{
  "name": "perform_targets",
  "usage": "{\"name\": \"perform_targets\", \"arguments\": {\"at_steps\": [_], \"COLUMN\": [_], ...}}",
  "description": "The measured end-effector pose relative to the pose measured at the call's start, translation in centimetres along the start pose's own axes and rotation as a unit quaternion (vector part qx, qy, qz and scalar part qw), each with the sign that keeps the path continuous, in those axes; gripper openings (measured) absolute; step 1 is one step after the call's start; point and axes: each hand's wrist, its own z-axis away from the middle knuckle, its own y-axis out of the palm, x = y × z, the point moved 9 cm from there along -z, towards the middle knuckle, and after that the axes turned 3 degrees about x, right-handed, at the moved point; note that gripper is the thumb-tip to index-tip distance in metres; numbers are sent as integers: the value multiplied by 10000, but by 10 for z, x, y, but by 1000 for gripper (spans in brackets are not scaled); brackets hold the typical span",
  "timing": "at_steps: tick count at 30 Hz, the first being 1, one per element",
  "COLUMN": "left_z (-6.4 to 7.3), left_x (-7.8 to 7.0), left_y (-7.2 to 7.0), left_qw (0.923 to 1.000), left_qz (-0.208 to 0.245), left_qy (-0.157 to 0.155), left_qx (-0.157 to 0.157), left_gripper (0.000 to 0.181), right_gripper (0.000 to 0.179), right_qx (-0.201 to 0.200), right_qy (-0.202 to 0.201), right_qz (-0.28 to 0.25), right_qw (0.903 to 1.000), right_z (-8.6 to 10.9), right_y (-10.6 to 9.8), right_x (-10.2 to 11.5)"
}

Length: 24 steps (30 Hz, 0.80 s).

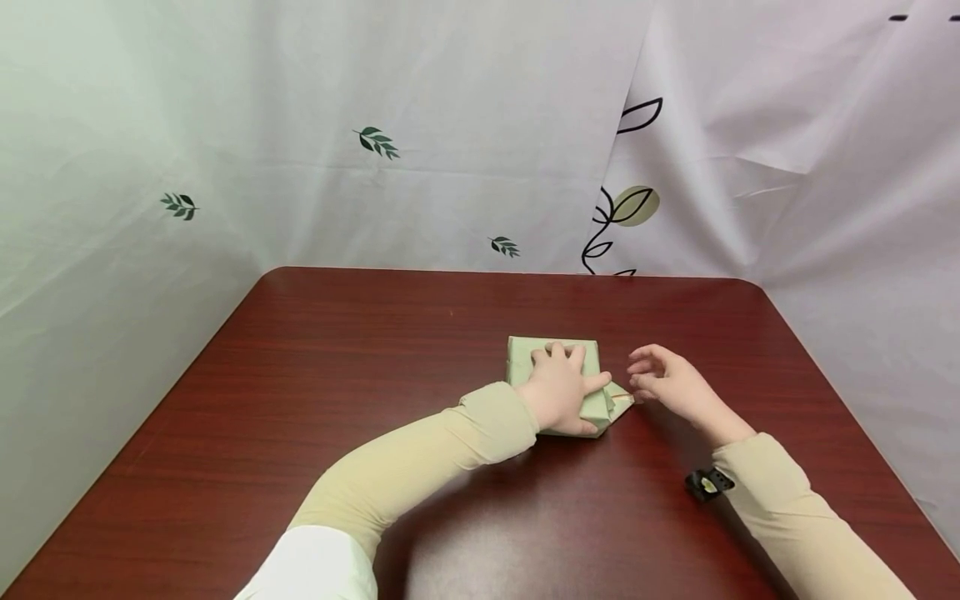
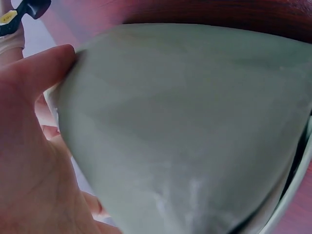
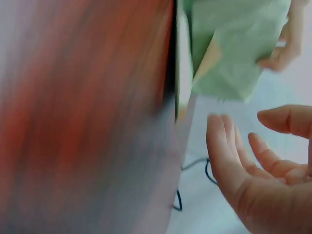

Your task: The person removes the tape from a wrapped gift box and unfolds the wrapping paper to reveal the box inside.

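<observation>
A box-shaped package wrapped in light green paper [image 1: 523,352] lies right of the table's middle. Over its top my left hand [image 1: 558,390] rests with the fingers spread, the thumb at the near edge. Much of the package top is hidden under this hand; the left wrist view shows a broad side of the green wrapping [image 2: 185,107]. From the right end a folded paper flap [image 1: 621,403] sticks out in a point. Just right of the flap is my right hand [image 1: 670,387], fingers loosely bent and holding nothing; the right wrist view shows a gap between fingertips and paper.
The package lies on a dark red wooden table [image 1: 337,358] with rounded far corners. White curtains [image 1: 450,108] with leaf prints hang behind and at both sides. A black wrist device [image 1: 708,483] sits at my right sleeve.
</observation>
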Motion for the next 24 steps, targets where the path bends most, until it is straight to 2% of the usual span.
{"name": "perform_targets", "arguments": {"at_steps": [3,6,9,11,13,15,18,19,21,24], "left_z": [1,3,6,8,11,15,21,23,25,29], "left_x": [0,1,4,8,13,19,32,37,47,59], "left_y": [-1,-3,-5,-7,-8,-8,-2,1,5,6], "left_qw": [10000,9998,9989,9965,9901,9782,9551,9494,9434,9421], "left_qz": [14,90,284,626,1161,1802,2642,2807,2940,2772], "left_qy": [9,75,235,429,693,989,1332,1402,1515,1785], "left_qx": [-39,-142,-273,-349,-372,-308,-135,-130,-224,-618], "left_gripper": [80,80,81,83,83,81,74,71,64,49], "right_gripper": [44,48,48,46,45,46,47,46,45,42], "right_qx": [543,831,994,1064,1083,1051,931,873,759,576], "right_qy": [146,214,226,197,157,112,109,102,116,142], "right_qz": [-1254,-1923,-2312,-2351,-2243,-2069,-1785,-1670,-1395,-1032], "right_qw": [9905,9776,9676,9659,9684,9726,9795,9820,9872,9929], "right_z": [1,3,5,5,5,4,3,2,1,1], "right_y": [16,26,31,33,34,35,37,37,38,37], "right_x": [0,1,4,6,7,8,10,11,13,15]}}
